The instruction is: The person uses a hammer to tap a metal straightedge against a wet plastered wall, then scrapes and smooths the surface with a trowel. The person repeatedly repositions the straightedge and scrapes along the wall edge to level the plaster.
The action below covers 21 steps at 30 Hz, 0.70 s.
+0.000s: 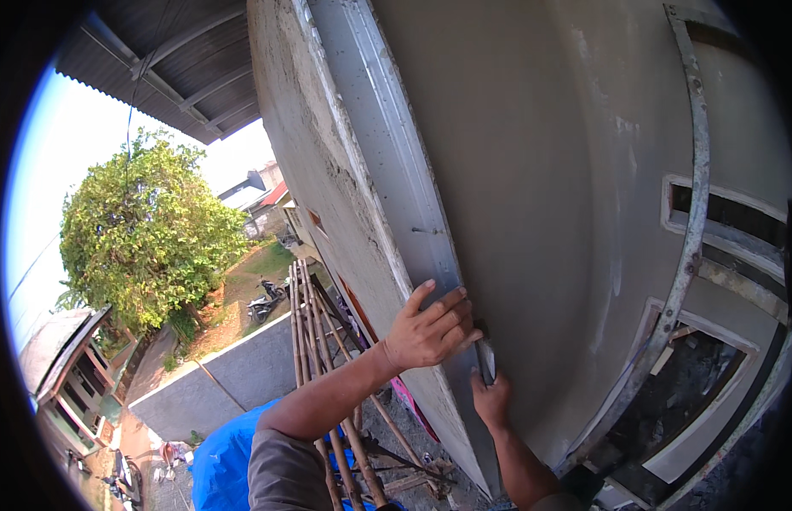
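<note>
A pale grey metal profile [413, 170] runs down the edge of a rough plastered wall [302, 145]. My left hand [430, 325] reaches across and rests on the profile's lower part, palm down, fingers stretched and slightly apart. Just below it, my right hand [491, 399] is closed round a flat grey tool [487, 362] with a dark upper end, held upright against the profile's inner side. The fingers partly hide this tool, so its exact kind does not show. A screw or nail [426, 230] sticks out of the profile above my left hand.
A smooth grey wall [524, 170] fills the right side, with a curved metal frame [696, 170] and a framed opening [694, 383] beyond. Bamboo poles [307, 332] and a blue tarp [230, 456] stand below left. A roof [175, 60] overhangs the yard.
</note>
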Available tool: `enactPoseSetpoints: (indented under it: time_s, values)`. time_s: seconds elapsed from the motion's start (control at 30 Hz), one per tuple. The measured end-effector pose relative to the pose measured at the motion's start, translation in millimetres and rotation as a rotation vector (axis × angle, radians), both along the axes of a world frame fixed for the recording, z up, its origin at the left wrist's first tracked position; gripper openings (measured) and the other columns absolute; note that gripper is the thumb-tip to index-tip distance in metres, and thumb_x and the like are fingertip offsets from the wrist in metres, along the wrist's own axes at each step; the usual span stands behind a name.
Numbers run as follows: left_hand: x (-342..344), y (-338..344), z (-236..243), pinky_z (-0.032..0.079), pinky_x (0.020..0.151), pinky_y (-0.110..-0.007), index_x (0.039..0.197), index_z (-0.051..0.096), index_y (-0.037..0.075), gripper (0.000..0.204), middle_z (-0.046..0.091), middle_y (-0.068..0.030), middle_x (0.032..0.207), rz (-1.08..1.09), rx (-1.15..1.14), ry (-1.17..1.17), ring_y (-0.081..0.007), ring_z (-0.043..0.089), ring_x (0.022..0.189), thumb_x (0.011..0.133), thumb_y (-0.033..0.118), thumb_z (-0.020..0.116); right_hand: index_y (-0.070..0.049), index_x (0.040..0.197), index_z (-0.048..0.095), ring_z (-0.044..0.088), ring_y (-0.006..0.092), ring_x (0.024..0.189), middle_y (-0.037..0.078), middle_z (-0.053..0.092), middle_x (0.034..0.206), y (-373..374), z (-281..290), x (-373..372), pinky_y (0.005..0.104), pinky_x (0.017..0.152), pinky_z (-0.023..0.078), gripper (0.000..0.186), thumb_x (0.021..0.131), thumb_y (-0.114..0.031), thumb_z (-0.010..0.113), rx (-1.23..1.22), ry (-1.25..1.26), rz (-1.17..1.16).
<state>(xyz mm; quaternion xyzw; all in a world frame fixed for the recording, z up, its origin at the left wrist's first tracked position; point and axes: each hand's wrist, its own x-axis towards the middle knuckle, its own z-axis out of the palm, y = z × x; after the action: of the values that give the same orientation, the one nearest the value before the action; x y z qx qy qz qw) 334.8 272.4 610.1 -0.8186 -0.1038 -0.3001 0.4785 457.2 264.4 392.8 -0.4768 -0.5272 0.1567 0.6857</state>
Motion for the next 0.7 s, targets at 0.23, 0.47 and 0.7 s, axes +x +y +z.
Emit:
enactPoseSetpoints:
  time_s: [0.23,0.47,0.7]
  values:
    - [-9,-9,29,0.036,0.096,-0.039,0.075,0.063,0.012,0.046,0.058,-0.0034,0.091,0.084,-0.096,0.314,-0.0188,0.055,0.090,0.078,0.058,0.060,0.003,0.085,0.062,0.060,0.0168,0.058,0.010,0.060,0.063,-3,4,6,0.0330,0.055,0.047,0.013,0.082,-0.008,0.066,0.002,0.075,0.026]
    - [-17,-20,57,0.039,0.086,-0.031,0.083,0.066,0.013,0.022,0.061,-0.0027,0.117,0.269,0.139,0.661,-0.0139,0.051,0.100,0.076,0.034,0.063,0.004,0.095,0.062,0.060,0.0158,0.063,0.011,0.063,0.072,-3,8,6,0.0307,0.059,0.048,0.016,0.082,-0.004,0.064,0.014,0.080,0.061]
    - [-19,-22,57,0.037,0.080,-0.025,0.087,0.068,0.014,0.019,0.061,-0.0032,0.122,0.372,0.102,0.697,-0.0104,0.052,0.093,0.074,0.026,0.061,0.000,0.078,0.061,0.062,0.0250,0.053,0.014,0.058,0.059,-1,10,4,0.0345,0.050,0.045,0.015,0.080,-0.011,0.070,0.086,0.091,0.010]
